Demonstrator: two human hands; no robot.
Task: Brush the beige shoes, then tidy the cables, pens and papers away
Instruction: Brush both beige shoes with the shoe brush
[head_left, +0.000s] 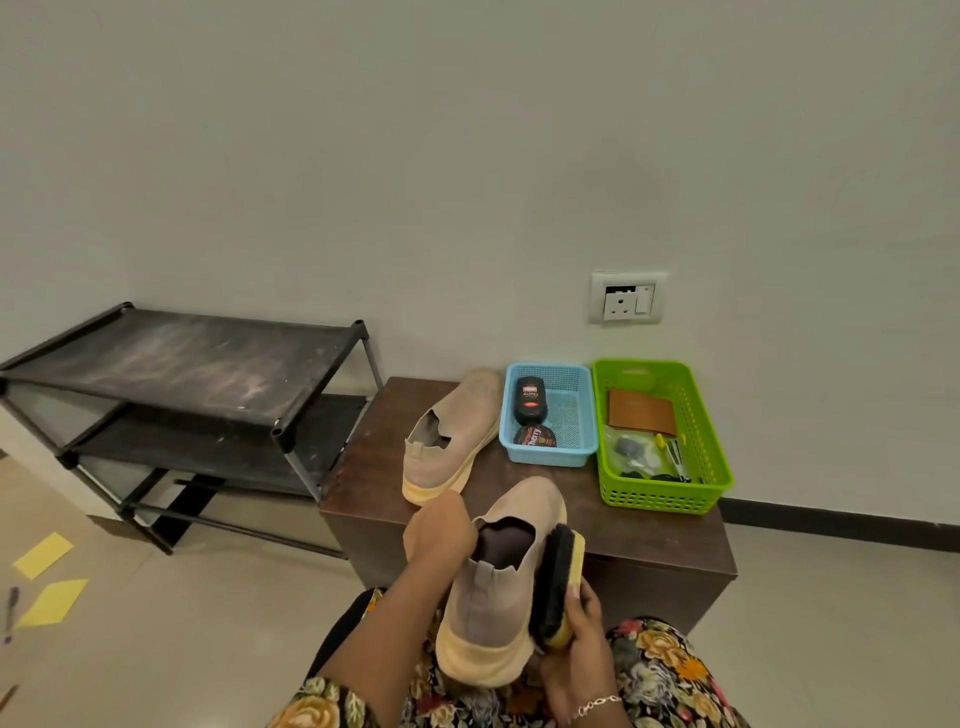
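A beige slip-on shoe (493, 603) with a yellow sole is held up over my lap, heel toward me. My left hand (439, 530) grips its left collar, fingers tucked inside the opening. My right hand (576, 644) holds a black-bristled shoe brush (558, 587) with a yellow back against the shoe's right side. The second beige shoe (449, 436) lies on the brown cabinet (649, 530). Two yellow papers (44, 555) and a pen (10, 613) lie on the floor at left.
A blue basket (574, 415) with a polish bottle and tin and a green basket (696, 431) with a brown wallet and small items stand on the cabinet by the wall. A black shoe rack (182, 374) stands at left. A wall socket (628, 297) is above.
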